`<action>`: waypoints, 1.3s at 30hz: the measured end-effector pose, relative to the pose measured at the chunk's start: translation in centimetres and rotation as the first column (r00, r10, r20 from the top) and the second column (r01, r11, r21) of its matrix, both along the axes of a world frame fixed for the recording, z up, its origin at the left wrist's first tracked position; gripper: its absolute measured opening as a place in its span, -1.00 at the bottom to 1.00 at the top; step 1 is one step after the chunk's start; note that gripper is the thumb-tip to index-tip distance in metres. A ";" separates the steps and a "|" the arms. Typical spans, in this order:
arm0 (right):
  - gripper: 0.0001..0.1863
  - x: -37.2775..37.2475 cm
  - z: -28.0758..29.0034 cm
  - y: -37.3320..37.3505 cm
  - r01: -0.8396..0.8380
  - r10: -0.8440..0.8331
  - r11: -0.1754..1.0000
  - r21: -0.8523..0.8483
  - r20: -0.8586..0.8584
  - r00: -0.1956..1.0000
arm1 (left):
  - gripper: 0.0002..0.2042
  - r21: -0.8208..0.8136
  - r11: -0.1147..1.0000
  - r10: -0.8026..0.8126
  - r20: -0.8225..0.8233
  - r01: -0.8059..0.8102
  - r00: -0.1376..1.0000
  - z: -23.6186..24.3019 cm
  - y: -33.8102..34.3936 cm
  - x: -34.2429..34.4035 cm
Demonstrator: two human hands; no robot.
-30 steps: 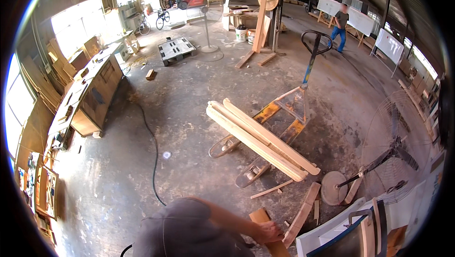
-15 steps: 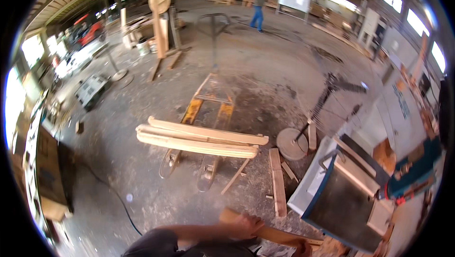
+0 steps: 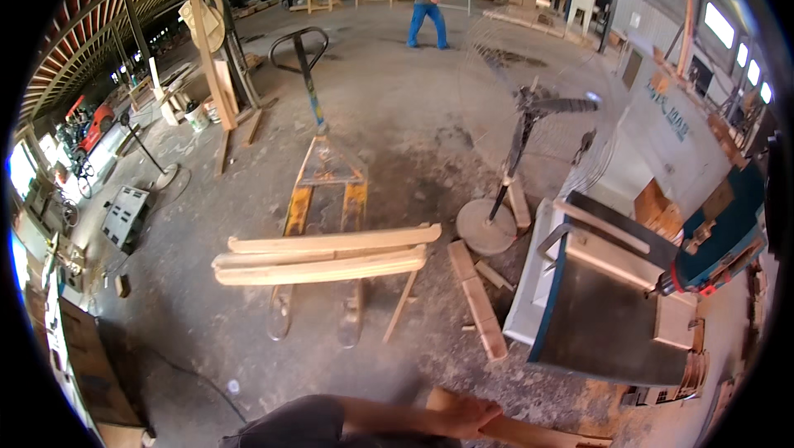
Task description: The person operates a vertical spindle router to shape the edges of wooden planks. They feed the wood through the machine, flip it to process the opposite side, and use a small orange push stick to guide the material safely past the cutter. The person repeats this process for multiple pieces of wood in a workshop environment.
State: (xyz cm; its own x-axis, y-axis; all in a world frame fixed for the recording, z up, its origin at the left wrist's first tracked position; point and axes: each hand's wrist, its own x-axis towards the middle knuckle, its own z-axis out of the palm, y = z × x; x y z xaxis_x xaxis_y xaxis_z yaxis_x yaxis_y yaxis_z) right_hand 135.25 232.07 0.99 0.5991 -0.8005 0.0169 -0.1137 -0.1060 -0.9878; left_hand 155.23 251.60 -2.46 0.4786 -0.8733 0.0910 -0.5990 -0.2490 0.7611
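Wood plank (image 3: 529,431) sits at the bottom edge of the frame, low over the concrete floor (image 3: 413,142). We clasp its near end with our left hand (image 3: 467,417), the forearm crossing the frame toward the right. Our right hand is out of view. Stacked boards (image 3: 322,254) rest across the pallet jack (image 3: 327,179) at centre, raised for lifting.

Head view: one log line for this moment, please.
hand: gripping wooden plank | other hand: unseen | ahead: planks across pallet jack

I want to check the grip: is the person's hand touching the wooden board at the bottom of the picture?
Touching. The head view shows the hand lying on the near end of the wooden board, with fingers closed over it and no gap visible.
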 end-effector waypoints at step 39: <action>0.21 -20.2 0.7 6.1 0.722 -0.702 0.644 -0.251 -0.569 0.428 | -0.65 0.017 0.766 -0.300 -0.874 0.642 0.381 6.4 -29.9 -23.5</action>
State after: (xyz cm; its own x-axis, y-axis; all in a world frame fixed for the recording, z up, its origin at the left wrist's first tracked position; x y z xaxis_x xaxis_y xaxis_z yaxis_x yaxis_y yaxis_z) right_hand 115.04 238.20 1.67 -0.3125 -0.9415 -0.1263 -0.6617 0.3112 -0.6822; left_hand 131.71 221.68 3.99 -0.3181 -0.8644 -0.3893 0.1175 -0.4435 0.8886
